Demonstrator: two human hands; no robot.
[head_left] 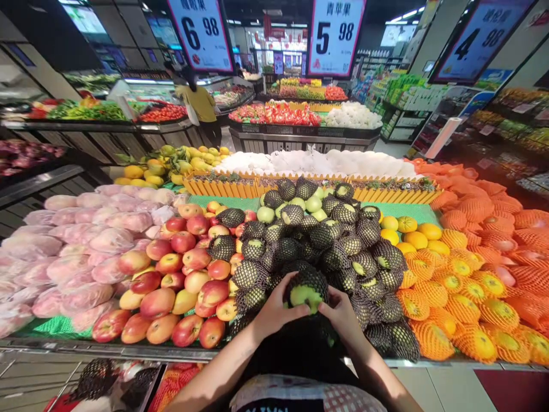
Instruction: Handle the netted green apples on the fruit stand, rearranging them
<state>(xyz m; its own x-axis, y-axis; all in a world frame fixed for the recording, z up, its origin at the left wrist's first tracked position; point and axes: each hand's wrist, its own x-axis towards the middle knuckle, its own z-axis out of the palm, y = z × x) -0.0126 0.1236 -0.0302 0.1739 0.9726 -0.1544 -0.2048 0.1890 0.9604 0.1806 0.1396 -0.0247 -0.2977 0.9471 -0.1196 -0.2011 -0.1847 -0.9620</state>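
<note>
Green apple (303, 296), one, in black net (315, 280), is clasped between left hand (274, 310) and right hand (342, 316), seemingly for steadiness.

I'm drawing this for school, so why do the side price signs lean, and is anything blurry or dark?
In the head view, the outer price signs slant, probably from wide-lens stretching; also in the head view, the far-right shelves look hazy and soft, and it's too dark below the held green fruit to see much.
</note>
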